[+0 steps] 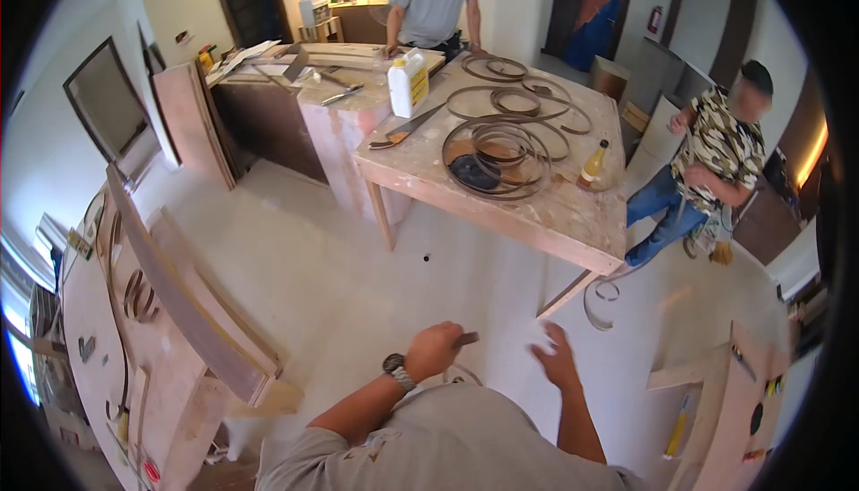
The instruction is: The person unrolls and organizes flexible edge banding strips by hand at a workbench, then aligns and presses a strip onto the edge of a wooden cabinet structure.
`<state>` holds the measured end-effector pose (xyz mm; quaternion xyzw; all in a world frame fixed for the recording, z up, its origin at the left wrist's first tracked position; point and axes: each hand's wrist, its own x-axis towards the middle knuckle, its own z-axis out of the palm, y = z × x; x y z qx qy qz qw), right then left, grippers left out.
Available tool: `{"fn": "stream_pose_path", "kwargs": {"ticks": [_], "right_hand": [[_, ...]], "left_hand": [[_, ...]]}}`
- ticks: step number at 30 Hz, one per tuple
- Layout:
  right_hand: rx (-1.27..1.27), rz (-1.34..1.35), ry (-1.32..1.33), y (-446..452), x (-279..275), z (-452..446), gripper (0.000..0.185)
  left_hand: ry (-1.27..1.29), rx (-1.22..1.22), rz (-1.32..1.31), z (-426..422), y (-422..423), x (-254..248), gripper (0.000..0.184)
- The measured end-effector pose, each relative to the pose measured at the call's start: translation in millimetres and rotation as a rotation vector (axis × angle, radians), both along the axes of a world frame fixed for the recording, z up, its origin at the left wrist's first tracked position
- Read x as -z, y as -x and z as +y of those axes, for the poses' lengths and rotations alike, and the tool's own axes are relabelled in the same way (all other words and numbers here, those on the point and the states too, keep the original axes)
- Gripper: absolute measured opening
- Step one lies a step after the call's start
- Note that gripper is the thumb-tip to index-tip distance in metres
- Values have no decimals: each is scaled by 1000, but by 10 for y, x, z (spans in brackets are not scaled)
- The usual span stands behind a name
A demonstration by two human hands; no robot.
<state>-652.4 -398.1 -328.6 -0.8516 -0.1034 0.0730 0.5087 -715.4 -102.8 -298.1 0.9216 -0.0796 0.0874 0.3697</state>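
My left hand (433, 350), with a watch on its wrist, is closed round a dark strip (466, 339) in front of my chest. A thin band hangs below that hand. My right hand (557, 358) is raised to the right, its fingers apart and nothing in them. Both hands are over the floor, short of the wooden table (501, 211). Coiled edging strips (498, 160) lie on that table, with a hand saw (407, 129), a white jug (409, 85) and a yellow bottle (593, 167) around them.
One person (436, 0) leans at the table's far side; another in a camouflage shirt (720, 142) stands at its right, holding a strip. Curved boards (179, 294) stand on the left workbench (94, 330). A loose strip (598, 305) lies near the table leg. Another bench (729, 401) is at right.
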Motion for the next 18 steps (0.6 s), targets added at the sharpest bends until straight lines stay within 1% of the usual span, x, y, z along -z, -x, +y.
{"fn": "stream_pose_path", "kwargs": {"ticks": [1,3,4,6,8,9,10,11,12,13,14,15,16,17,18], "right_hand": [[-194,-106,-12,32,-309,325,66],[-494,-221,80,38,-688,748,63],[-523,-156,149,25,-714,848,58],[-585,-17,277,-10,-698,968,48],[-472,-35,169,-26,-688,882,38],[-418,-40,115,-35,-678,806,33],[-348,-144,34,-66,-752,681,27],[-260,-126,-33,-178,-721,499,26],[-181,-68,-158,-290,-836,280,25],[-87,-102,-165,-396,-995,19,25],[32,-194,-173,-433,-1300,-220,24],[141,-240,-251,-543,-1368,-547,25],[201,-365,-162,-501,-1732,-773,27],[253,-499,-293,-547,-1805,-1078,25],[270,-607,-191,-490,-2023,-1339,22]], "left_hand": [[-9,22,-9,-91,-24,-82,11],[-23,72,-41,-223,-93,-238,13],[43,85,-85,-244,-92,-341,16],[17,45,-85,-173,-35,-405,21],[-1,-47,-114,-17,17,-306,27],[35,-113,-129,107,40,-139,28],[73,-180,-140,249,73,77,29],[149,-248,-121,399,123,318,33],[142,-303,-107,543,197,506,33],[135,-361,-97,672,280,641,34],[133,-406,-62,764,381,727,31],[131,-458,-31,853,488,797,28],[132,-518,-8,944,556,860,25],[133,-563,-51,1034,616,966,21],[135,-609,-94,1116,654,1102,17]]}}
